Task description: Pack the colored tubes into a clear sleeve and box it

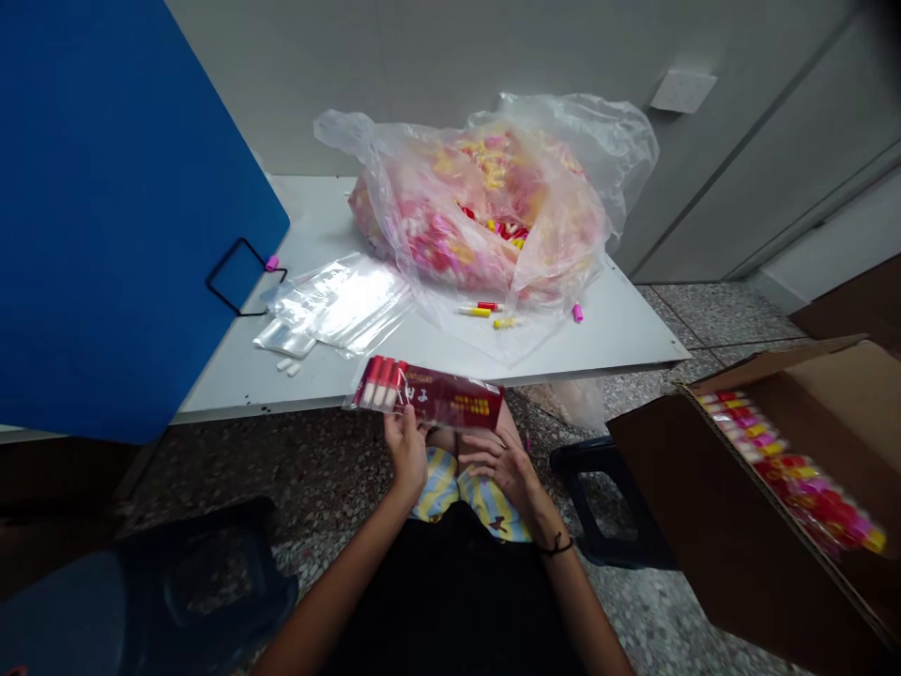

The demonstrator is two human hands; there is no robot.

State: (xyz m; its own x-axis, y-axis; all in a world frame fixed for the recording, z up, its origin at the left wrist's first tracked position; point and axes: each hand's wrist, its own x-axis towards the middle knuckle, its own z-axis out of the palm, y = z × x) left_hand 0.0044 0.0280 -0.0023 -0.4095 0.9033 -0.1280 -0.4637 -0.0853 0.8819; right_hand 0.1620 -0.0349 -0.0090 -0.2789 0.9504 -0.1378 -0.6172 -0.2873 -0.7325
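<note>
My left hand pinches the lower edge of a clear plastic packet near the table's front edge. Inside the packet lie a dark red printed card and several red-and-white tubes at its left end. My right hand is just below the packet's right end with its fingers spread; whether a fingertip touches the plastic I cannot tell. Flat clear plastic sleeves lie in a pile on the table, left of a large open plastic bag full of small red, pink, yellow and white pieces.
A few loose tubes and a pink piece lie on the white table. A blue panel stands at the left. An open cardboard box with filled packets is at the right, by a dark stool.
</note>
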